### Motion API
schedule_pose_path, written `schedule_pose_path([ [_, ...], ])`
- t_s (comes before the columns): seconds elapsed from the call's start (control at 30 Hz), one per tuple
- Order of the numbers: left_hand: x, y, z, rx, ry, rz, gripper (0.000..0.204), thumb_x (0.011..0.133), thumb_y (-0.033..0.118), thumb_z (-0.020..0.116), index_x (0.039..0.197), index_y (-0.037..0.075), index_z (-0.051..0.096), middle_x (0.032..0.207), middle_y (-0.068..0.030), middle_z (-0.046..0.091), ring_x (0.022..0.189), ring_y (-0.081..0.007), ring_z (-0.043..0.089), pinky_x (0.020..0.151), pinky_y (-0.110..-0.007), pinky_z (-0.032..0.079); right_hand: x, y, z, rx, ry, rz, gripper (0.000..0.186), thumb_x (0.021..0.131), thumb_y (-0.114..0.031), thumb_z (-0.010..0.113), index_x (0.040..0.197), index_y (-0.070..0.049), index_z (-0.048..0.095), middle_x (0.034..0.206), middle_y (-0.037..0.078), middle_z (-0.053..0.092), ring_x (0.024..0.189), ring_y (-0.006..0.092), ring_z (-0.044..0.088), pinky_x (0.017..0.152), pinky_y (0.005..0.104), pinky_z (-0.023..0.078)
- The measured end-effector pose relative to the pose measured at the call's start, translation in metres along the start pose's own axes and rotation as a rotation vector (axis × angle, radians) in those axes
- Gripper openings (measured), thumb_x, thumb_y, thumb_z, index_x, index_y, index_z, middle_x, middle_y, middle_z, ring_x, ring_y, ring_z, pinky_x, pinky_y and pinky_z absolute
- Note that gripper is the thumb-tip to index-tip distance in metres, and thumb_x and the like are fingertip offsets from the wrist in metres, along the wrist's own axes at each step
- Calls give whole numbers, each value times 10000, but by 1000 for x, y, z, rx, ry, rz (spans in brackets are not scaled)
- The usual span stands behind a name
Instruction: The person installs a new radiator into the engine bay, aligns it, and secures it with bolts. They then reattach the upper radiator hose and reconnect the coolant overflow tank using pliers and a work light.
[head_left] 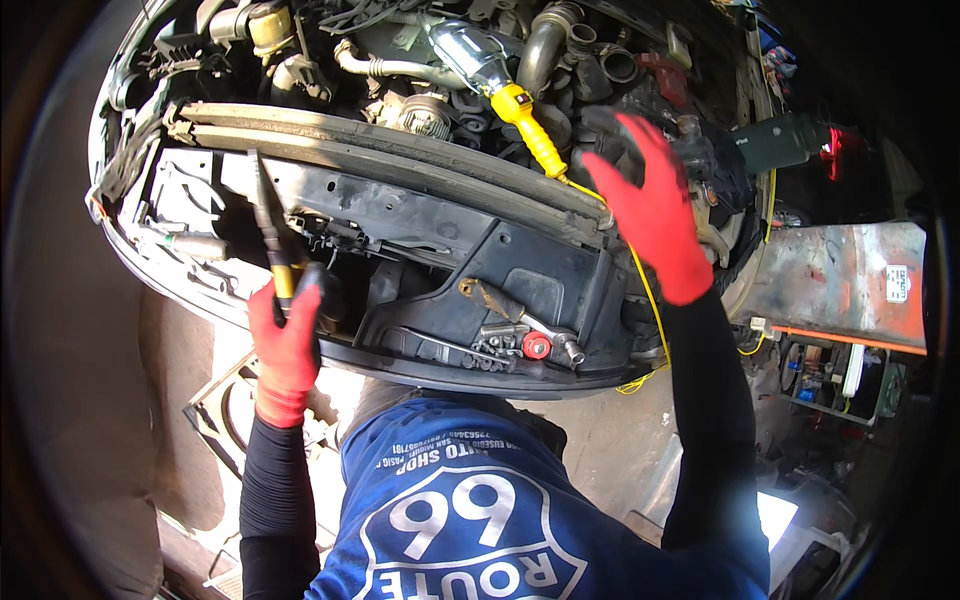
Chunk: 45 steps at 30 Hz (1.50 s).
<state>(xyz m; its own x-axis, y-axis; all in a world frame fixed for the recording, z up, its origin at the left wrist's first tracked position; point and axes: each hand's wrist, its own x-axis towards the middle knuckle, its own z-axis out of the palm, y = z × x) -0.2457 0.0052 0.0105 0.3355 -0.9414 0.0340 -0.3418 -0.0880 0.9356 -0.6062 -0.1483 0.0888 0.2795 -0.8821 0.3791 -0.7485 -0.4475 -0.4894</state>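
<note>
My left hand [284, 350], in a red glove, is closed around the yellow-and-black handles of long-nose pliers [266, 205]. The pliers' jaws point away from me over the car's front end. Over the right side of the engine bay my right hand [660, 225], also gloved in red, is raised with fingers spread and holds nothing. Left of it, a caged work light [482, 72] with a yellow grip lies across the engine parts. A ratchet [535, 325], several sockets [492, 352] and a round red piece [537, 346] rest on the black front panel [430, 310].
A long metal crossmember [400, 150] spans the front of the engine bay. The light's yellow cord [645, 285] hangs over the bumper at right. Beyond it stands a worn metal cart top [835, 280] beside a bin of tools [815, 385]. A square frame [215, 420] lies on the floor at left.
</note>
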Motion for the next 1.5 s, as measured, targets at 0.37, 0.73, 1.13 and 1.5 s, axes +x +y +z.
schedule_pose_path([
  [0.37, -55, 97, 116, 120, -1139, 623, 619, 813, 323, 809, 1285, -14, 593, 1277, -251, 577, 1103, -420, 608, 949, -440, 504, -190, -68, 22, -35, 315, 198, 364, 1051, -138, 534, 1387, 2, 539, 1279, 105, 588, 1153, 155, 577, 992, 292, 463],
  [0.73, -21, 38, 31, 35, -588, 279, 262, 805, 54, 735, 1056, -11, 696, 1122, -189, 684, 1060, -344, 658, 944, -370, 497, -116, -43, 17, -419, -326, 184, 408, 858, -356, 718, 1166, -94, 669, 1156, 123, 653, 1156, 320, 578, 1021, 458, 433],
  [1.13, -18, 23, 6, -546, -854, -99, 1221, 741, 413, 886, 1610, 62, 104, 1579, -175, 341, 1341, -260, 492, 1036, -371, 468, -114, -95, 23, -356, -231, 277, 1001, 643, -497, 875, 1441, -47, 472, 1509, 300, 354, 1427, 547, 250, 1184, 630, 206],
  [1.5, -4, 36, 53, -124, -849, 359, 253, 783, 60, 743, 1014, -25, 684, 1203, -178, 657, 1101, -345, 636, 963, -374, 485, -183, -67, 5, -335, 186, 300, 519, 759, -374, 830, 1106, -22, 671, 1220, 206, 636, 1173, 394, 594, 973, 490, 485],
])
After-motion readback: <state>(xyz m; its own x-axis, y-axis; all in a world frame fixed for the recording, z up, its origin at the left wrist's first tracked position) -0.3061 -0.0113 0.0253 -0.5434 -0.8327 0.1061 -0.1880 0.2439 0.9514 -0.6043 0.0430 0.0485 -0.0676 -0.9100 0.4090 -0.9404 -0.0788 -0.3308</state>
